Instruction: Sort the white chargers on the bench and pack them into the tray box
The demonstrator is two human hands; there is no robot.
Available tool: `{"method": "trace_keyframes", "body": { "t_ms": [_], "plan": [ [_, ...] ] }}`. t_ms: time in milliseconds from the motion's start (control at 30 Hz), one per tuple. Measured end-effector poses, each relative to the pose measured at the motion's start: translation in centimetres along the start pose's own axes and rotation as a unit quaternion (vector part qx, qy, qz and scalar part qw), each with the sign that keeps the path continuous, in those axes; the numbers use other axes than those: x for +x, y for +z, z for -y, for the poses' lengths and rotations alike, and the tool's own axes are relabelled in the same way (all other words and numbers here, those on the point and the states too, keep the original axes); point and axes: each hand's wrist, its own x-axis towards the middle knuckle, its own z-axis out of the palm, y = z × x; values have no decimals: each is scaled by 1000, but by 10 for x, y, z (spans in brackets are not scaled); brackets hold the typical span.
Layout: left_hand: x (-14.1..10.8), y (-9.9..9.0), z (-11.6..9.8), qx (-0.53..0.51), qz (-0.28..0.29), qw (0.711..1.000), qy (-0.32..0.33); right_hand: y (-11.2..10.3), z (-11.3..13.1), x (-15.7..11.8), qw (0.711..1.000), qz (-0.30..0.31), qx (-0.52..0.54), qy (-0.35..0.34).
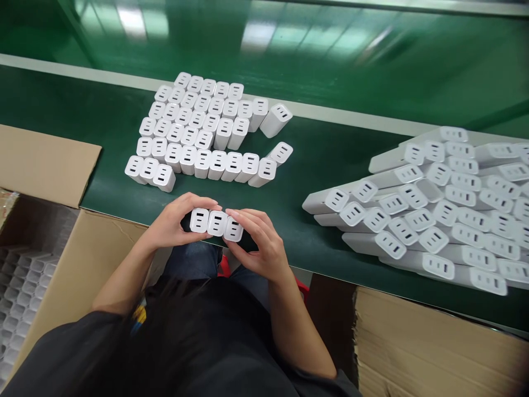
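Note:
Three white USB chargers [217, 223] are held side by side between my two hands, port faces up, over the near edge of the green bench. My left hand [176, 220] grips the left end of this short row, fingers behind and thumb in front. At the other end, my right hand [260, 237] closes on the rightmost charger. Beyond my hands, a block of upright chargers [190, 118] stands in rows with ports up. One charger [276, 120] at that block's right side leans, apart from the rest.
A heap of chargers [433, 209] lies stacked on its sides at the right of the green bench [289, 204]. Cardboard boxes [45, 165] stand at the left, one holding rows of white pieces [28, 292]. More cardboard [433, 342] is at the lower right.

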Motion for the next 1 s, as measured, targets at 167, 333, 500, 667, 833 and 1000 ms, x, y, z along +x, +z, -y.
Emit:
{"method": "trace_keyframes", "body": {
  "t_ms": [167,333,500,667,833,1000],
  "plan": [
    [0,0,-1,3,2,1000,-5,0,1,1,1000,0,-2,4],
    [0,0,-1,4,-4,1000,-13,1,-1,0,1000,4,11,15],
    [0,1,-1,10,-11,1000,-20,2,-3,-2,999,12,10,38],
    [0,1,-2,13,-14,999,-30,2,-2,-1,999,12,17,39],
    [1,1,-1,9,-9,999,-46,2,-1,0,999,15,17,39],
    [2,0,-2,8,-6,998,-61,2,-1,1,999,15,14,33]
  ]
}}
